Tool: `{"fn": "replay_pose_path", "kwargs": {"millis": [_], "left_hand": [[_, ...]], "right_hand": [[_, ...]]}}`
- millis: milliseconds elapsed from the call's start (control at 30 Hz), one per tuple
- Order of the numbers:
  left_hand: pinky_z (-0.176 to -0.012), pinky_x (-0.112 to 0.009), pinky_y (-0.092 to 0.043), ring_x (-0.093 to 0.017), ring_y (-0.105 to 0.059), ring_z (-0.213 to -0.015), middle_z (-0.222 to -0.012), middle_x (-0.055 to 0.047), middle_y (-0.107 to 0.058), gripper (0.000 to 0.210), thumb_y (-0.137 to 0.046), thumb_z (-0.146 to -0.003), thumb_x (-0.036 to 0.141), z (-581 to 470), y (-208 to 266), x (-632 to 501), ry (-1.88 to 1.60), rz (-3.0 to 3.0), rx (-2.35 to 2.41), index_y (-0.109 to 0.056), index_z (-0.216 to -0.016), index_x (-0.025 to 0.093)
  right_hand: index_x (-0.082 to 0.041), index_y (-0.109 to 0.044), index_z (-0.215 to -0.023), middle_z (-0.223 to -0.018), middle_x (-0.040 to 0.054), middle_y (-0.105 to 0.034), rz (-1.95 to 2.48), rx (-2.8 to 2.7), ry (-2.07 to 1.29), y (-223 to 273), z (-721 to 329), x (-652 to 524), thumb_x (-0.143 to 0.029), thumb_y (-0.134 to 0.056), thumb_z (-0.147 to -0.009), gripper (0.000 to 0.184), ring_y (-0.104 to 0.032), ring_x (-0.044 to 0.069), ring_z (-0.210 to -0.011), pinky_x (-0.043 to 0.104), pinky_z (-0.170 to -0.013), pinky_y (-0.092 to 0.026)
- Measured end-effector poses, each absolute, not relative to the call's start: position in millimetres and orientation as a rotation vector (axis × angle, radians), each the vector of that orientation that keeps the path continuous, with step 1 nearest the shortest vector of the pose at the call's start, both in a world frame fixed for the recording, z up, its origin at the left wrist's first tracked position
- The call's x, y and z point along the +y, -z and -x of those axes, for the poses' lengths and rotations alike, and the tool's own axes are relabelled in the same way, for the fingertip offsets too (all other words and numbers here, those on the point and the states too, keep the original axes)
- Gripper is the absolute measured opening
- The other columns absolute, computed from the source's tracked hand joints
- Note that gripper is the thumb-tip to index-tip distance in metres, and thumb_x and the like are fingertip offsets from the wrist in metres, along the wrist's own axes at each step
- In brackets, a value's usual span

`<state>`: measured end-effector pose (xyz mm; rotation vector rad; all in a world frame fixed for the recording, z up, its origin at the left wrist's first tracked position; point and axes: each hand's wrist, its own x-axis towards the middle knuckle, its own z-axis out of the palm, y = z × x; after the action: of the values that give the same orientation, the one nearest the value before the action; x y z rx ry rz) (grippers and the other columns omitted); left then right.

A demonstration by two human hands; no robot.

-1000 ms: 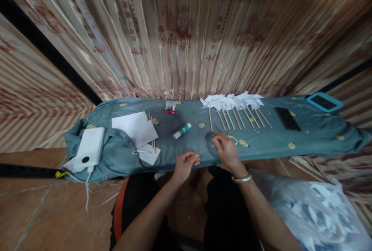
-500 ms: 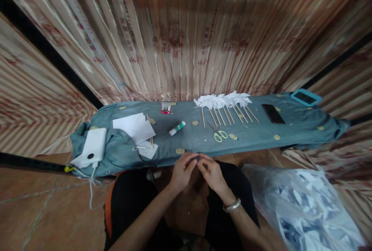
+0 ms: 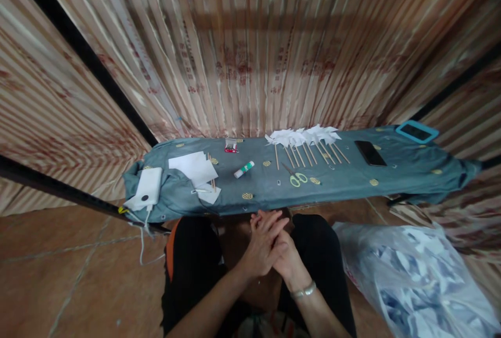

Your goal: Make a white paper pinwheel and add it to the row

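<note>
The left hand (image 3: 264,241) lies over the right hand (image 3: 287,260), palms pressed together above the lap. The left fingers (image 3: 270,220) are stretched out nearly straight and close side by side, pointing toward the bench. The right fingers are mostly hidden under them, so their spread cannot be told. Whether anything sits between the palms cannot be told; nothing shows.

Just beyond the fingertips runs the near edge of the blue cloth (image 3: 352,186) on the bench. Farther out and slightly right of the fingers lie the scissors (image 3: 297,177), touched by neither hand. Past them is a row of sticks (image 3: 309,153) with white paper tops. Out to the left of the fingers are the glue stick (image 3: 243,169), then white sheets (image 3: 193,167) and a power bank (image 3: 148,194). Right of the hands, on the floor, sits a plastic bag (image 3: 415,275).
</note>
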<state>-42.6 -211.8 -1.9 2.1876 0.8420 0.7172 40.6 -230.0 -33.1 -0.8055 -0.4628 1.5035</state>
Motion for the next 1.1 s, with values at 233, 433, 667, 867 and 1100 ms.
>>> {"fn": "replay_pose_path", "kwargs": {"millis": [233, 433, 667, 867, 1100], "left_hand": [[-0.115, -0.053, 0.011, -0.027, -0.038, -0.138, -0.148, -0.013, -0.045, 0.069, -0.04, -0.09, 0.063, 64.2, 6.4, -207.7, -0.764, -2.18, 0.869, -0.035, -0.147, 0.024], [-0.118, -0.052, -0.006, -0.029, -0.043, -0.135, -0.139, -0.012, -0.056, 0.048, -0.056, -0.085, 0.052, 93.1, 22.2, -196.4, -0.988, -1.473, 1.174, -0.063, -0.122, 0.022], [-0.112, -0.051, -0.031, -0.031, -0.053, -0.127, -0.123, -0.015, -0.066, 0.046, -0.057, -0.085, 0.054, 78.1, -19.5, -212.5, -1.006, -0.291, 0.681, -0.068, -0.107, 0.015], [-0.117, -0.045, -0.028, -0.029, -0.046, -0.134, -0.126, -0.011, -0.065, 0.036, -0.066, -0.081, 0.046, 46.9, -44.0, -219.8, -1.052, -0.231, 0.678, -0.071, -0.1, 0.016], [-0.119, -0.048, -0.021, -0.031, -0.033, -0.142, -0.145, -0.011, -0.05, 0.058, -0.075, -0.072, 0.047, 30.0, -42.8, -220.6, -0.895, -0.609, 0.674, -0.064, -0.123, 0.021]], "right_hand": [[-0.026, -0.073, -0.1, -0.116, 0.0038, -0.07, 0.784, -0.283, -1.653, -16.7, -34.8, -238.9, -0.051, -0.064, -0.077, 0.035, -0.054, 0.023, -0.126, 0.043, -0.109, -0.04], [-0.026, -0.069, -0.114, -0.134, 0.0055, -0.061, 0.95, -0.635, -1.534, -47.4, -23.8, -260.4, -0.05, -0.059, -0.085, 0.039, -0.049, 0.024, -0.132, 0.046, -0.117, -0.027], [-0.028, -0.031, -0.15, -0.156, 0.0036, -0.035, 1.272, -1.763, -0.729, -41.5, -14.2, -262.3, -0.031, -0.042, -0.097, 0.054, -0.027, 0.02, -0.146, 0.045, -0.12, -0.021], [-0.018, -0.034, -0.148, -0.15, 0.0114, -0.043, 1.358, -2.027, -0.279, -2.6, -43.0, -238.3, -0.022, -0.035, -0.096, 0.052, -0.03, 0.022, -0.144, 0.049, -0.117, -0.021], [-0.027, -0.057, -0.133, -0.144, 0.0078, -0.052, 1.515, -1.686, -0.495, 11.1, -107.7, -212.6, -0.033, -0.043, -0.095, 0.04, -0.035, 0.027, -0.142, 0.056, -0.117, -0.009]]}}
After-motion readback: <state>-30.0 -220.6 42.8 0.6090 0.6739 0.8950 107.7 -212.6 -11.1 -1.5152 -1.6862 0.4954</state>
